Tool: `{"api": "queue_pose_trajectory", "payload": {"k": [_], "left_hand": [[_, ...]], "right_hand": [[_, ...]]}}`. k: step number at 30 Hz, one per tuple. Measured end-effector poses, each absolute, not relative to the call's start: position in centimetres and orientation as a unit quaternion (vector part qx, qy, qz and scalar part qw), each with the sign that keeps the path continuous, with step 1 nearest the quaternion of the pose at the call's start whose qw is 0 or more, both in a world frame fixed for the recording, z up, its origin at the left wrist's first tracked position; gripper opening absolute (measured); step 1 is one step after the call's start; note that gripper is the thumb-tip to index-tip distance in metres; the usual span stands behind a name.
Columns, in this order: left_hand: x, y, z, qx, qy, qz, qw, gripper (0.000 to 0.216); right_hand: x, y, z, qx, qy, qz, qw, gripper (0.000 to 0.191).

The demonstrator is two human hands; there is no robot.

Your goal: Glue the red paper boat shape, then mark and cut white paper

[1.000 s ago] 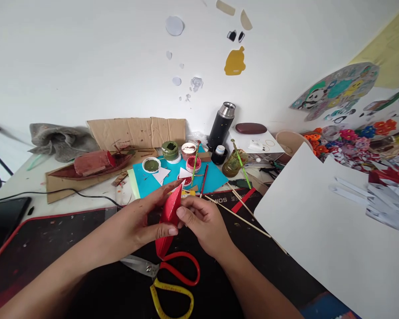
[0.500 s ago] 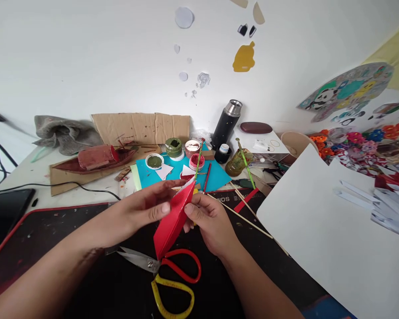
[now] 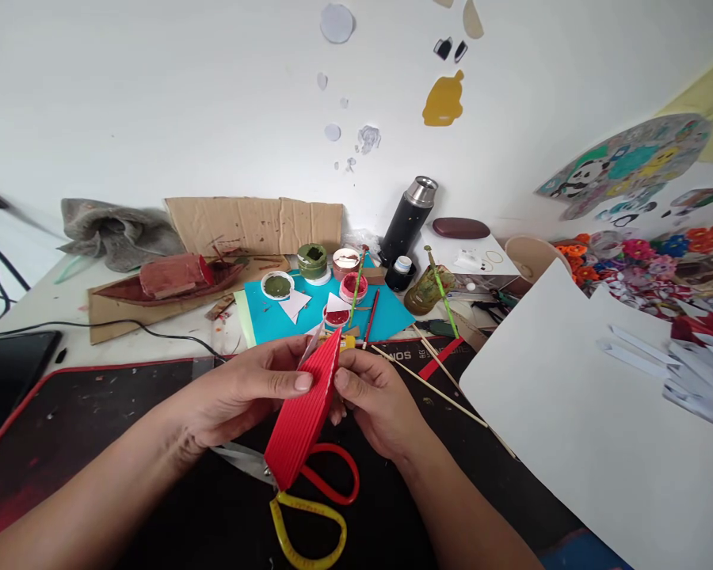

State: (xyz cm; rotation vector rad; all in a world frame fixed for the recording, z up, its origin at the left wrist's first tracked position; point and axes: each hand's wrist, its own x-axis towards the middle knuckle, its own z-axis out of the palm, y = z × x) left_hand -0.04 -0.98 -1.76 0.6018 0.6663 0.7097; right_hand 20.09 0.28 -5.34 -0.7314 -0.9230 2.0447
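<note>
Between my hands, tilted above the black mat, is a red ridged piece of corrugated paper (image 3: 304,416), folded, with a pale inner side showing at its top left edge. My left hand (image 3: 253,388) grips it from the left, thumb on the ridged face and fingers hidden behind. My right hand (image 3: 374,400) pinches its right edge between thumb and fingers. Directly below lie scissors (image 3: 309,514) with one red and one yellow handle loop; the paper's lower end covers part of their pivot.
Paint pots (image 3: 312,260) and brushes stand on blue paper (image 3: 258,313). A painted model boat (image 3: 175,281) sits on cardboard at the left. Behind are a black flask (image 3: 409,222) and a murky jar (image 3: 425,293). Thin sticks (image 3: 440,396) and a large white sheet (image 3: 570,412) lie at the right.
The red paper has turned so its ridged face shows more broadly, and its lower end has shifted down and left over the scissors' pivot. My left thumb now lies on that face.
</note>
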Motion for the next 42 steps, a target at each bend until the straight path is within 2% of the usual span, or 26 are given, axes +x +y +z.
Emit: {"api": "queue_pose_trajectory", "payload": {"k": [5, 9, 16, 26, 42], "left_hand": [[-0.2, -1.0, -1.7, 0.276, 0.302, 0.339, 0.847, 0.045], [-0.3, -0.8, -1.7, 0.284, 0.31, 0.33, 0.845, 0.045], [0.1, -0.8, -1.5, 0.305, 0.336, 0.378, 0.807, 0.025], [0.5, -0.9, -1.2, 0.334, 0.427, 0.425, 0.725, 0.024], [0.8, -1.1, -1.3, 0.317, 0.414, 0.404, 0.752, 0.025]], "right_hand": [[20.1, 0.4, -5.2, -0.286, -0.358, 0.806, 0.373, 0.038], [20.2, 0.5, -5.2, -0.296, -0.364, 0.803, 0.369, 0.039], [20.2, 0.6, -5.1, -0.324, -0.392, 0.774, 0.377, 0.042], [20.0, 0.7, -4.8, -0.334, -0.394, 0.771, 0.373, 0.041], [20.0, 0.7, -4.8, -0.325, -0.386, 0.782, 0.365, 0.036]]}}
